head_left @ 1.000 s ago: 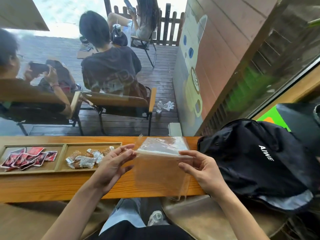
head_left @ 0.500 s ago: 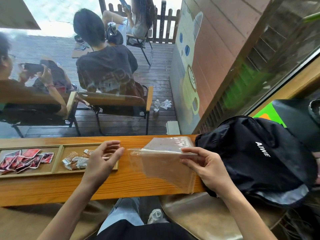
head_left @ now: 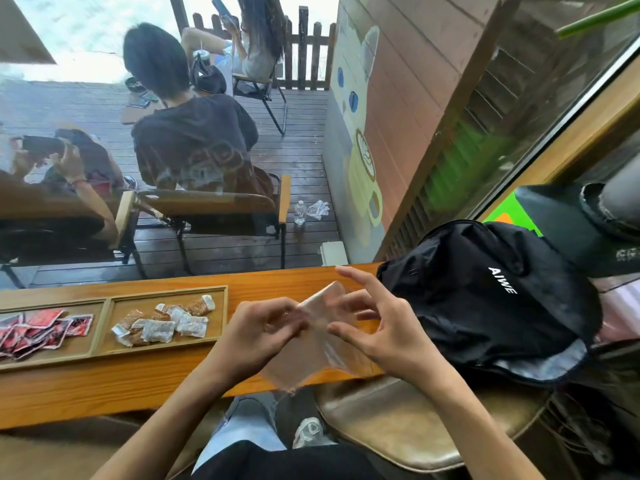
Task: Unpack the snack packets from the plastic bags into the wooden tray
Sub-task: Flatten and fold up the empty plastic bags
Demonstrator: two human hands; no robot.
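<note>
Orange wooden counter [head_left: 104, 382], window onto deck [head_left: 301, 161], black backpack [head_left: 485, 299]

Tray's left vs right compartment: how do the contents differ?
The left compartment holds red packets; the right compartment holds pale white-and-tan packets. The red ones overlap flat at the left, partly cut off by the frame edge; the pale ones sit mid-compartment, fully in view. Both are loose piles in one wooden tray.
</note>
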